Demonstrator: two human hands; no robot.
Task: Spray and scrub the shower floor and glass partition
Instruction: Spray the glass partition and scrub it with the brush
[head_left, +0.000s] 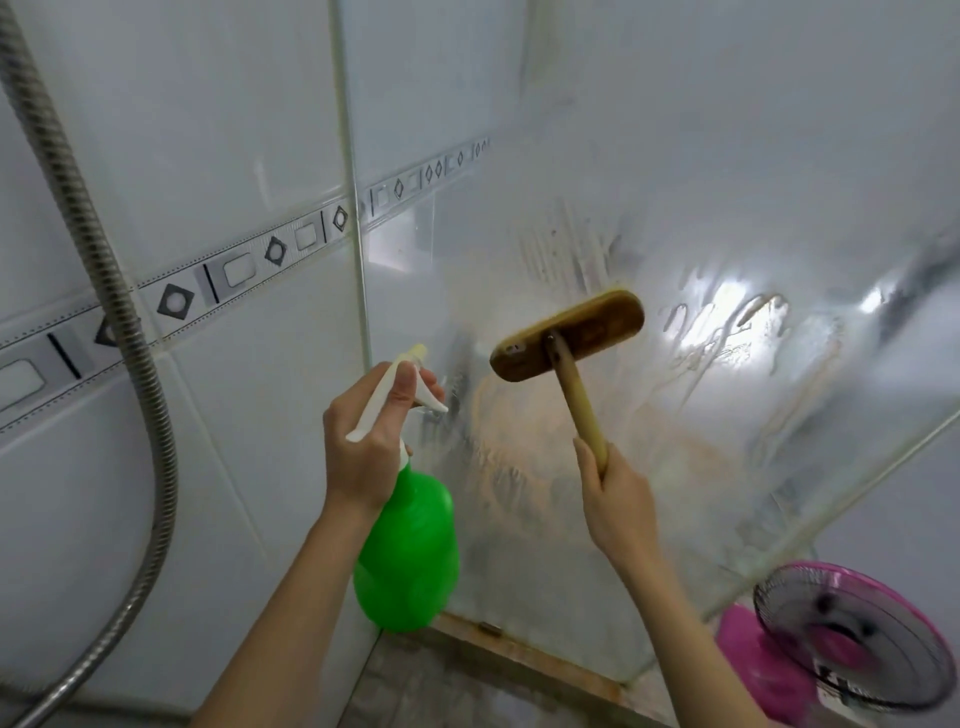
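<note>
My left hand (366, 441) grips the white trigger head of a green spray bottle (408, 551), nozzle aimed at the glass partition (701, 171). My right hand (618, 499) holds the wooden handle of a scrub brush (569, 335). The brush head is pressed flat against the glass, which is smeared with soapy streaks and foam. A strip of the shower floor (441, 686) shows at the bottom, with a brownish sill under the glass.
White tiled wall (234, 130) with a patterned border band fills the left. A metal shower hose (140, 364) hangs in a curve at far left. A pink fan (852, 639) stands beyond the glass at lower right.
</note>
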